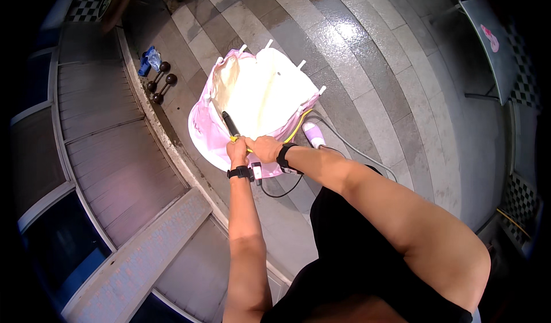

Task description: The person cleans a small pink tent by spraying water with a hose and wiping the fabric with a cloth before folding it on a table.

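Over the pink, cream-lined fabric tub (267, 90) on grey paving (402, 70), we closed our left hand (237, 151) and right hand (264, 149) around the base of the black tubular nozzle (231, 123), probably light and stiff, slippery if wet, best held there.

No words or numbers can be read here. Far ahead and left of the pink tub (202, 129), a round green sign (107, 1) is too small to read. Behind and left of the tub, a long pale board (138, 260) has tiny fuzzy marks; I can't tell if they're letters.
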A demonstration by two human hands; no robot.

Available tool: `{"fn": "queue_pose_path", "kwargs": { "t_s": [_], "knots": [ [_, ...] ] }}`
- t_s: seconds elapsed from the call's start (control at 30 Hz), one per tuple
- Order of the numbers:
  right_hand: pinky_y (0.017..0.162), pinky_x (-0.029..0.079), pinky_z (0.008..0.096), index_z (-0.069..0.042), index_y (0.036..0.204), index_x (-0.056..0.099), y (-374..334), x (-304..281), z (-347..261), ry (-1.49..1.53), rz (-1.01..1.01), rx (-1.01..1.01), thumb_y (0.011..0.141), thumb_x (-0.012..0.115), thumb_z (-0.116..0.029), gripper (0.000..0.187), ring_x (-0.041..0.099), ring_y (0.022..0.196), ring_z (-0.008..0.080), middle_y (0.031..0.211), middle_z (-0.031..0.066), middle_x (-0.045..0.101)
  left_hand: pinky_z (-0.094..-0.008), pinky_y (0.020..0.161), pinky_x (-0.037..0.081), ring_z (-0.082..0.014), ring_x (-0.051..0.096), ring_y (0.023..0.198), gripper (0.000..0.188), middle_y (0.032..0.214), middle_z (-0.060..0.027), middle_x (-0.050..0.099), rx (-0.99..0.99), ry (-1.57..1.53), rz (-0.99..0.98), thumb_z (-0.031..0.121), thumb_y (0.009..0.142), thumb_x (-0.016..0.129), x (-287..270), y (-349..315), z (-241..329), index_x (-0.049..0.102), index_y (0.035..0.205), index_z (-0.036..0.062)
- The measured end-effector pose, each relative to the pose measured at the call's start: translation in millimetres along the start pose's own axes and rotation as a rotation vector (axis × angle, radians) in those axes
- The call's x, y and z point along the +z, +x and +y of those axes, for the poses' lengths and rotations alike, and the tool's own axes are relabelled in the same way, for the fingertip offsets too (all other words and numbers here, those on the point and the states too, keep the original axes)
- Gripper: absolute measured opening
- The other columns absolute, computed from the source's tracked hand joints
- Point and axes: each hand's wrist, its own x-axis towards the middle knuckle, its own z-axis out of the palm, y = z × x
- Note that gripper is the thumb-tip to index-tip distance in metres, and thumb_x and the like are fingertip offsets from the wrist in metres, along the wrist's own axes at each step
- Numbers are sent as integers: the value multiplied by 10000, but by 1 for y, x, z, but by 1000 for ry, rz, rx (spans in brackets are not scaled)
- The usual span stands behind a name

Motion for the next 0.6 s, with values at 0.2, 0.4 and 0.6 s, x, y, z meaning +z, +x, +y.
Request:
{"fn": "queue_pose_path", "kwargs": {
  "t_s": [0.2, 0.4, 0.6],
  "knots": [
    [902, 472, 432, -82, 1420, 247, -125, -68, 40, 277, -53, -58, 774, 775, -269, 855, 609, 1096, 368, 1137, 209, 636, -320, 441, 438, -168, 544, 535, 134, 701, -62, 541, 189, 23, -36, 86, 777, 615, -10, -31, 27, 566, 834, -25],
    [964, 459, 423, -19, 1231, 586, -376, -131, 168, 301, 387, 562, 854, 695, -453, 585, 596, 1141, 347, 1185, 233, 636, -343, 476, 445, -198, 563, 547, 268, 727, -116, 588, 435, 253, 57, 147, 806, 606, -18, -53, 66, 574, 897, -103],
    [692, 530, 333, -41, 1122, 628, -658, -220, 197, 429, 969, 1062, 916, 639, -390, 406, 643, 783, 167, 937, 71, 665, -321, 436, 395, -168, 544, 516, 249, 682, -94, 571, 362, 118, -83, 173, 825, 593, 0, -132, 106, 567, 880, -68]
  ]
}}
